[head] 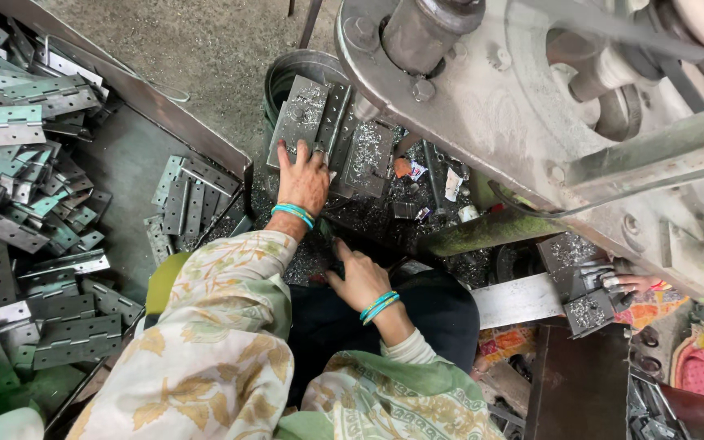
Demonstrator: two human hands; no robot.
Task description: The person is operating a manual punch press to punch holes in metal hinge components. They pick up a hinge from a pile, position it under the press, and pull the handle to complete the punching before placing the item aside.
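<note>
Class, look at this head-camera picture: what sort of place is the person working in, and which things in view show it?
Most likely a small metal workshop that makes hinges. A heap of flat metal hinges fills the tray on the left, a heavy press machine stands in front, and metal shavings cover the floor near the left hand.

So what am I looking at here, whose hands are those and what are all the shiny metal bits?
The camera sits on a person's head and looks down, so you see their own arms. Their left hand presses flat on a stack of metal plates with holes in them. Their right hand rests low by their lap, on a surface sprinkled with tiny metal shavings; I can't tell if it holds anything. On the left lies a big pile of metal hinges in a tray. The big grey thing at the top right is a heavy machine. Another person's hand peeks in at the right.
</note>
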